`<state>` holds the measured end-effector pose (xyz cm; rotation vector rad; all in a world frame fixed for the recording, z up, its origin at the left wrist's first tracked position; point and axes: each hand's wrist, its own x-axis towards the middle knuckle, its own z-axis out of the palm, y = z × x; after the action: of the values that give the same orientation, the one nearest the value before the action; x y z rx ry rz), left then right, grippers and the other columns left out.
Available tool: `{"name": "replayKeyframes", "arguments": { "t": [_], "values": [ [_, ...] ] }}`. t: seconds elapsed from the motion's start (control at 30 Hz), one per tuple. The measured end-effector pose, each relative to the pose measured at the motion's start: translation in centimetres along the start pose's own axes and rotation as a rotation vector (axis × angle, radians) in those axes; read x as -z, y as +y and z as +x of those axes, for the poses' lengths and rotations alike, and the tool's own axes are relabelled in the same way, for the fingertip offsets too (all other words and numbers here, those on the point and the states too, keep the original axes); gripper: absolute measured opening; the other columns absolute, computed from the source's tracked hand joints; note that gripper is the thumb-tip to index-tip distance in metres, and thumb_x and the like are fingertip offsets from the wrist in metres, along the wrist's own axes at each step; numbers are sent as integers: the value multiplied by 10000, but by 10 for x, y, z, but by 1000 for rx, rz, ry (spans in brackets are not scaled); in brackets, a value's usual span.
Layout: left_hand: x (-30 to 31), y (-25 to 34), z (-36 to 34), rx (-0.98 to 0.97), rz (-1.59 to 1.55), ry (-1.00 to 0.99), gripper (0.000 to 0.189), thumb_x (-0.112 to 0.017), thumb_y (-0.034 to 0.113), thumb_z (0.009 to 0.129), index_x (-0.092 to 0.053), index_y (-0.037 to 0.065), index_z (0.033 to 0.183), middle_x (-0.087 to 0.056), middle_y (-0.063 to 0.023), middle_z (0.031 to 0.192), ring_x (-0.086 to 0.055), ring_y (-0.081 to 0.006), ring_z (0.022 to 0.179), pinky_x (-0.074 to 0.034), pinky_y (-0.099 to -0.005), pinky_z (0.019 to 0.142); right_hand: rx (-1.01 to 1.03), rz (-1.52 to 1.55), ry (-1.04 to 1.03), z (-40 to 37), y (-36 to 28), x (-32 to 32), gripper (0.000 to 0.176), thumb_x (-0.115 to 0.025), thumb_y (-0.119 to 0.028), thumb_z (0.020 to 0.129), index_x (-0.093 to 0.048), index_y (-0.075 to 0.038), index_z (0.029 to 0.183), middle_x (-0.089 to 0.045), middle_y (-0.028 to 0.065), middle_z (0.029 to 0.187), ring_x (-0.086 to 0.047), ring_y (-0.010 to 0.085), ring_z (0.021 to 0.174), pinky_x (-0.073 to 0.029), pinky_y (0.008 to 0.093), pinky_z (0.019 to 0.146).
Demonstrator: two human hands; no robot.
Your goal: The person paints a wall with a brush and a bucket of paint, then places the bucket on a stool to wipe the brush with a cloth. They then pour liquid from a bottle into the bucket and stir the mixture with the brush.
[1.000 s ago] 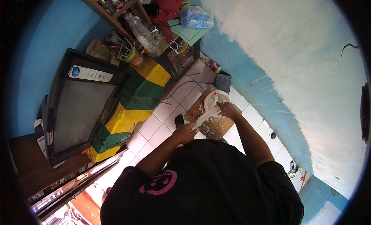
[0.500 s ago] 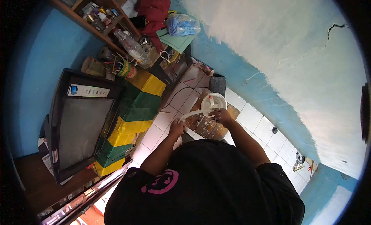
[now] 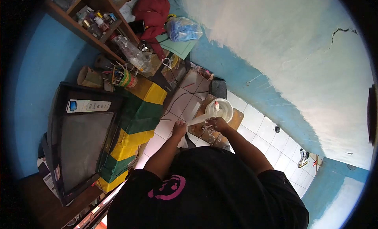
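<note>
A pale, whitish strip [image 3: 200, 119] stretches between my two hands, above a paint-spotted wooden board [image 3: 237, 118]. My left hand [image 3: 179, 129] is closed around its left end, and more whitish material hangs below that hand. At the other end my right hand [image 3: 217, 124] has its fingers bent around the strip, close to the rim of a white bucket [image 3: 230, 107]. The bucket stands on the board, and a tool with a red-and-white handle [image 3: 216, 105] leans inside it.
To the left, a television [image 3: 84, 142] stands beside a green-and-yellow cloth [image 3: 136, 128]. A shelf with small bottles [image 3: 96, 24] is at upper left. Behind the bucket sits a dark block [image 3: 217, 89] near the partly plastered wall [image 3: 275, 40]. White tiles [image 3: 260, 128] cover the floor.
The strip looks straighter and broader between my hands; before, it bowed upward. My right hand has moved slightly left and down, farther from the bucket's middle. The view has shifted a little.
</note>
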<state>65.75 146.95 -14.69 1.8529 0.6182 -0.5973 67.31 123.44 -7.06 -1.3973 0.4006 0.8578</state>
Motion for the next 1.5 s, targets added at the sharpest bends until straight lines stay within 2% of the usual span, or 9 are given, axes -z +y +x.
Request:
{"name": "replayKeyframes", "arguments": {
  "t": [0.27,0.43,0.5,0.77,0.93,1.07,1.17,1.3,1.5],
  "values": [
    [19,-55,74,-182,-131,-98,329,-559,205,764,-510,-26,993,-583,-147,968,-556,-244,954,-426,-320,825,155,-163,-157,46,-47,-30,430,-578,-134,769,-479,82,1127,-605,182,1026,-640,218,761,-503,308,615],
    [79,24,70,-385,-336,-32,338,-564,141,773,-450,-48,1028,-535,-143,980,-520,-206,976,-415,-301,822,917,-1210,77,124,-109,-61,452,-553,-281,805,-491,2,1151,-593,163,1044,-586,281,941,-461,334,799],
    [103,65,72,-480,-409,58,417,-581,134,771,-393,-55,1092,-483,-161,1054,-502,-224,988,-406,-311,841,533,-753,189,97,-179,-112,486,-593,-339,781,-514,-20,1139,-580,144,1071,-571,301,957,-446,338,838],
    [163,201,55,-827,-331,484,757,-662,150,730,-178,-10,1290,-282,-227,1254,-339,-376,1161,-326,-398,955,1098,-676,264,119,-284,-202,900,-786,-313,603,-286,4,1282,-511,194,1140,-546,276,998,-435,377,864],
    [165,197,122,-928,-424,384,780,-650,132,723,-162,-13,1315,-283,-259,1263,-298,-412,1183,-289,-450,976,907,-683,155,104,-317,-218,896,-761,-424,583,-335,-30,1265,-517,208,1134,-547,328,995,-417,389,875],
    [181,220,89,-797,-64,582,681,-549,55,818,-120,13,1346,-252,-185,1345,-321,-256,1223,-294,-370,996,821,-864,249,118,-327,-209,812,-693,-501,620,-403,-53,1232,-546,230,1077,-537,369,993,-410,416,865],
    [182,219,98,-853,-106,558,787,-673,133,698,-225,52,1340,-348,-258,1236,-352,-397,1158,-305,-452,962,849,-958,371,114,-326,-197,739,-684,-489,622,-471,-31,1162,-588,237,965,-563,374,934,-436,417,816],
    [172,243,45,-927,-98,533,726,-720,153,656,-354,52,1275,-394,-217,1219,-398,-364,1123,-344,-434,933,1008,-916,495,97,-311,-168,552,-695,-417,615,-570,-15,971,-617,177,747,-611,326,717,-478,376,664],
    [114,224,20,-1041,-47,96,688,-720,109,666,-344,10,1234,-445,-155,1191,-461,-240,1085,-379,-360,901,911,-867,473,23,-265,-101,482,-710,-323,628,-581,-8,969,-616,131,688,-585,224,570,-467,340,568]
  ]
}}
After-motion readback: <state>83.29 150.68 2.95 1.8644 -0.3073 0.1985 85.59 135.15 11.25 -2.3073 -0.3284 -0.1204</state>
